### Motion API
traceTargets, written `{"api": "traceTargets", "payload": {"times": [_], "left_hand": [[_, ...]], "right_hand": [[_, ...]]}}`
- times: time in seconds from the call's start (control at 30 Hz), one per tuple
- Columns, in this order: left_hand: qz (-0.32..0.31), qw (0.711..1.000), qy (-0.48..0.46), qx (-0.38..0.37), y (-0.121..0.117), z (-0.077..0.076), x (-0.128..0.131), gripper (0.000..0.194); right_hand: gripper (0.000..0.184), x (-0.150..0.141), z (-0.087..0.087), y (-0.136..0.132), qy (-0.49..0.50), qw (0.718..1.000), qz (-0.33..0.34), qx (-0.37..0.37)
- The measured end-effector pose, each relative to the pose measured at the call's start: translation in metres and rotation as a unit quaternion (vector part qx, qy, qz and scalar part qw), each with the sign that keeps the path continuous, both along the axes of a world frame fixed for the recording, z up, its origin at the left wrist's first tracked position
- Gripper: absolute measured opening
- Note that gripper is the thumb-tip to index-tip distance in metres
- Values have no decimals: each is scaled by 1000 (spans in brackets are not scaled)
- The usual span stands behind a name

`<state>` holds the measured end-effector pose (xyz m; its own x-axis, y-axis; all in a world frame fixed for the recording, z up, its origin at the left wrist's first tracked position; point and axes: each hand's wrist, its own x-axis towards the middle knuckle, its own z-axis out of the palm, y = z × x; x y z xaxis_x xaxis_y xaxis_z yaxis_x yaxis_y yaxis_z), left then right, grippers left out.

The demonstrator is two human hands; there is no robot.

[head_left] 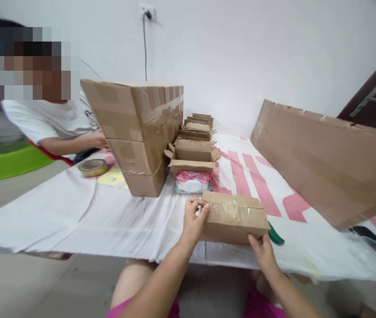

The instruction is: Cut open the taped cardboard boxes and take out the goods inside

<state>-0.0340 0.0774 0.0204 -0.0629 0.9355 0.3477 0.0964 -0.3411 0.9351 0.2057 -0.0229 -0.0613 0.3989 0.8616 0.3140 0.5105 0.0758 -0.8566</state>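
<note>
A small closed cardboard box (232, 218) lies near the table's front edge, with clear tape along its top. My left hand (195, 217) grips its left end, thumb on top and fingers curled at the corner. At the lower right corner, my right hand (263, 251) holds the box with the thumb against its front side; its other fingers are partly hidden. Just behind the box sits a pink and white pack of wipes (193, 182). A green-handled tool (276, 233) pokes out to the right of the box, mostly hidden by it.
Tall stacked taped cartons (135, 132) stand left of centre. Open small boxes (193, 154) line up behind the wipes. A large cardboard sheet or carton (323, 159) leans at right. A tape roll (93, 167) lies at left, near another person (52, 128). A dark object (373, 243) lies at far right.
</note>
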Motion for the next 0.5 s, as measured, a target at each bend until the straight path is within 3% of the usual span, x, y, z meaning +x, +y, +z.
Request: {"api": "traceTargets", "payload": {"times": [0.17, 0.27, 0.4, 0.5], "left_hand": [[-28, 997, -74, 8, 9, -6, 2, 26], [-51, 994, -91, 20, 6, -13, -2, 27], [-70, 991, -110, 17, 3, -17, -4, 30], [-76, 990, -114, 18, 4, -16, -3, 32]], "right_hand": [[50, 32, 8, -11, -137, 990, 46, -2], [42, 69, 17, -8, -186, 982, 21, 3], [40, 103, 15, 7, -320, 945, -52, -55], [48, 107, 9, 17, -387, 914, -29, -117]]}}
